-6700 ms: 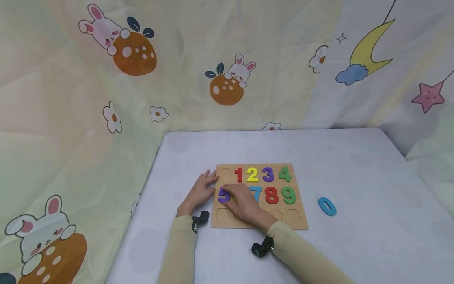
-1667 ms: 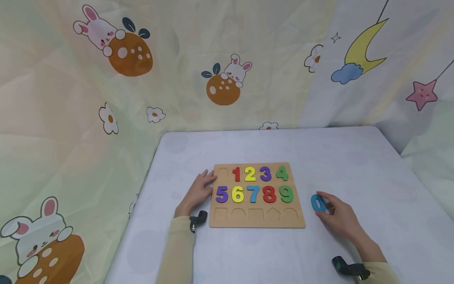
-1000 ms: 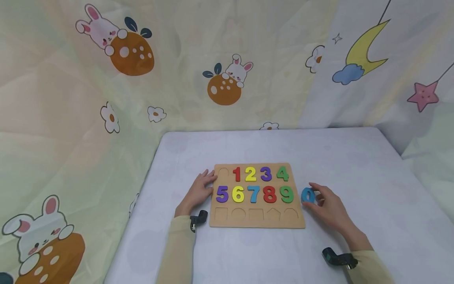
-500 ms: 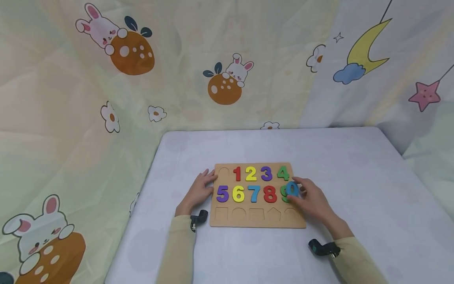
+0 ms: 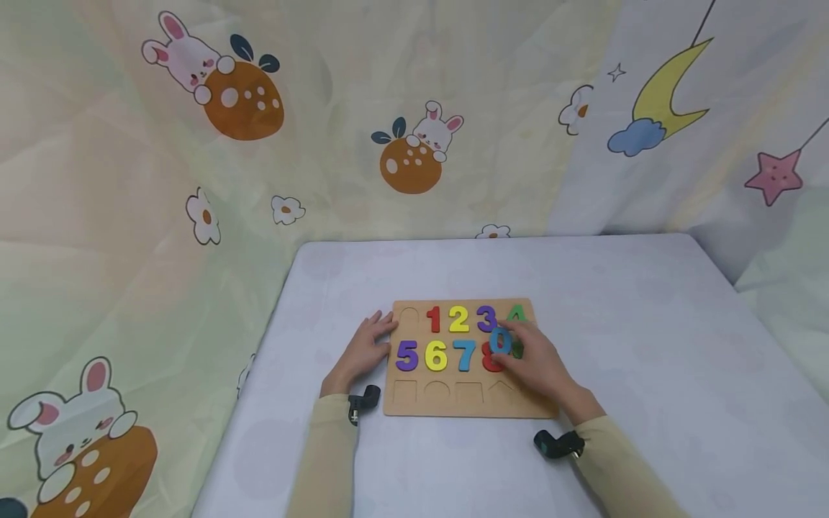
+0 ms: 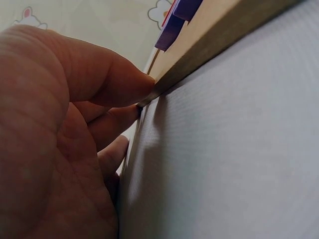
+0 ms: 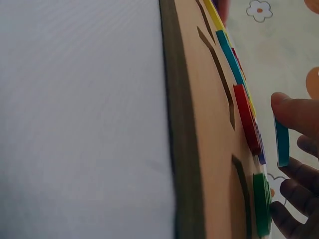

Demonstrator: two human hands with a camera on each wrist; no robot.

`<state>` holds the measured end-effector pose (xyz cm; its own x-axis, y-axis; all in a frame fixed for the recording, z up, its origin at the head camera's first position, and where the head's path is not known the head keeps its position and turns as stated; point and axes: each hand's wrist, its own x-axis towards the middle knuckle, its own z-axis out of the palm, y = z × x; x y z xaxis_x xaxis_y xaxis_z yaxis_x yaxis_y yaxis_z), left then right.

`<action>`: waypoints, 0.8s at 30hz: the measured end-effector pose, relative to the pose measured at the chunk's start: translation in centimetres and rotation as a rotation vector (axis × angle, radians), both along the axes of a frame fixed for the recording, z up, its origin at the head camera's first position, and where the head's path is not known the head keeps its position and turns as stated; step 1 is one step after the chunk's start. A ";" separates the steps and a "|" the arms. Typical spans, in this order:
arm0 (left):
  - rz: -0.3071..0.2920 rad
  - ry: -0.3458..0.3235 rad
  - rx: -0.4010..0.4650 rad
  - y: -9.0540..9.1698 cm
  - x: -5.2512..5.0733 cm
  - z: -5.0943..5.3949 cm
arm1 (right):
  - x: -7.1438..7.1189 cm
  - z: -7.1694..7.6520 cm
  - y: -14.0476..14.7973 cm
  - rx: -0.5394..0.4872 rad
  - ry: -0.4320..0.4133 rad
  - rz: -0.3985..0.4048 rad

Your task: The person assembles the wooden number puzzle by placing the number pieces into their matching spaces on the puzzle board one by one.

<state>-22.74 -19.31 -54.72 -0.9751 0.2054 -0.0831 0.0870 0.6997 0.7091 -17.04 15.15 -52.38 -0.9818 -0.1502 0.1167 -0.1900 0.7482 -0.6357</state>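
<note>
A wooden number board (image 5: 421, 411) lies on the table in the head view. Coloured numerals sit on it in two rows, including a purple 5 (image 5: 408, 344) and a light blue 7 (image 5: 468, 345). My left hand (image 5: 363, 350) touches the board's left edge with extended fingers; in the left wrist view the thumb (image 6: 117, 79) meets that edge. Between thumb and fingers, my right hand (image 5: 539, 365) pinches a blue number 0 (image 5: 493, 341). The right wrist view shows the 0 (image 7: 282, 142) raised clear of the board. In the head view it partly covers the red 8 (image 5: 490, 363).
An arch-shaped recess (image 5: 409, 316) shows at the board's top left, left of the red 1 (image 5: 434, 319). Outlined shapes run along the bottom row. White cloth covers the table (image 5: 648, 324), and a printed curtain (image 5: 505, 165) hangs behind it.
My right hand left the 5, picked up the blue 0 from the table at the right, and carried it leftward over the board, past the 9. My left hand stays at the board's edge.
</note>
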 end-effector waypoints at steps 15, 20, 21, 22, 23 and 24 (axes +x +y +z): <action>0.015 -0.022 0.003 0.0 0.1 0.0 | -1.5 -0.6 -3.6 0.042 0.059 0.071; 0.012 -0.014 0.007 -0.1 0.0 -0.1 | -1.9 -0.9 -4.9 0.059 0.086 0.098; 0.010 -0.012 0.010 -0.1 0.0 -0.1 | -2.0 -1.0 -5.1 0.064 0.089 0.099; 0.009 -0.011 0.013 -0.1 0.0 -0.1 | -2.1 -1.0 -5.3 0.074 0.093 0.098; 0.006 -0.006 0.018 -0.1 0.0 -0.1 | -2.2 -1.0 -5.5 0.081 0.096 0.095; 0.007 -0.006 0.020 -0.1 0.0 0.0 | -2.3 -1.0 -5.7 0.084 0.097 0.094</action>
<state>-22.78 -19.43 -54.75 -0.9760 0.2007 -0.0849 0.0782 0.6860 0.7234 -19.30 9.43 -53.33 -0.9477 -0.2543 0.1931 -0.3191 0.7739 -0.5471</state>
